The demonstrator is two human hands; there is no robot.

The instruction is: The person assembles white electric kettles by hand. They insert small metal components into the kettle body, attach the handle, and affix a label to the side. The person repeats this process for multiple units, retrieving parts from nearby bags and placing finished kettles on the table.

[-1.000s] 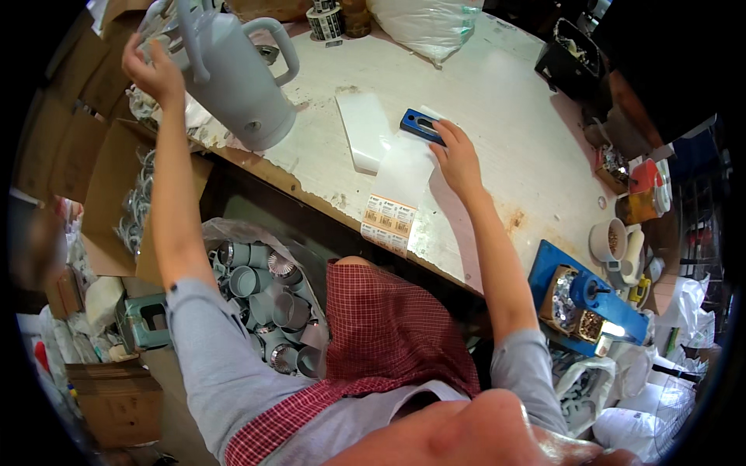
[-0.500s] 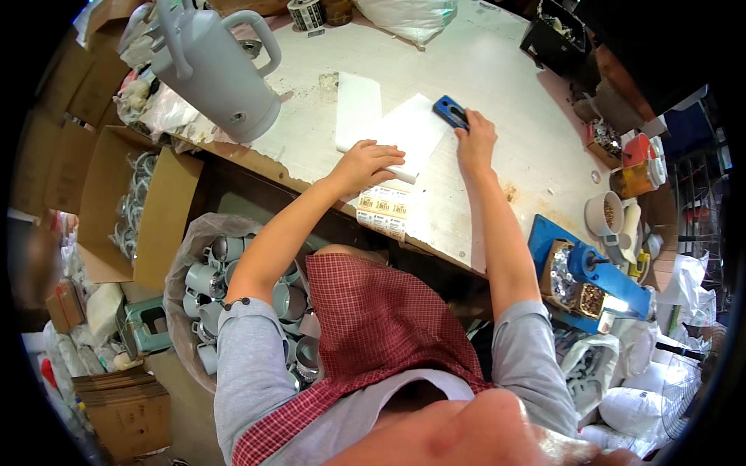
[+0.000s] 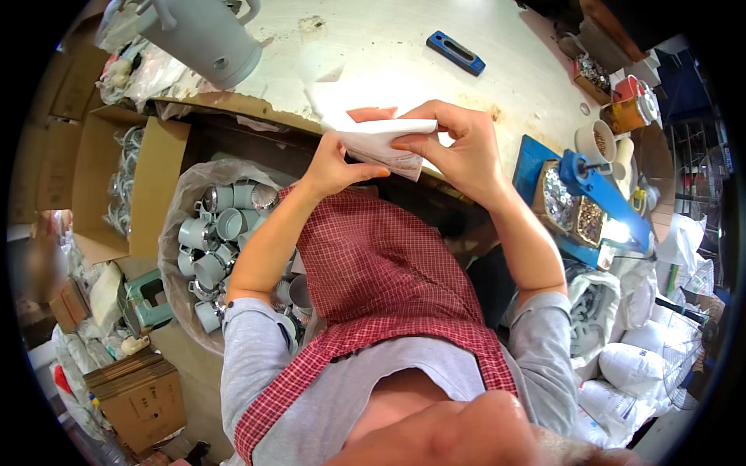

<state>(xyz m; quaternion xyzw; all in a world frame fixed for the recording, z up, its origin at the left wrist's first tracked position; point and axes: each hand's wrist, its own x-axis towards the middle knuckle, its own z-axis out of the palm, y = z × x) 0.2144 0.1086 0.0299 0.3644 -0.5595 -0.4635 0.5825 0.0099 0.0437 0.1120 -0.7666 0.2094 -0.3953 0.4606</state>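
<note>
A folded strip of white label paper (image 3: 373, 140) is up off the table at its near edge, with print showing on its underside. My left hand (image 3: 334, 165) grips its left end, thumb below and fingers partly behind the paper. My right hand (image 3: 470, 144) pinches the right end between thumb and fingers. Beyond my right hand, a blue oblong tool with a long slot (image 3: 475, 65) lies on the table, touched by neither hand.
A large grey jug (image 3: 194, 48) stands on the worktable (image 3: 373, 43) at left. Below it are an open cardboard box (image 3: 159, 186) and a plastic bag (image 3: 172, 225) of grey cup-like parts. At right sits a blue bench fixture (image 3: 614, 203) with small parts in trays.
My right hand has let go of the blue tool and come left to the paper. Both hands have lifted and folded the label strip, which lay spread on the table.
</note>
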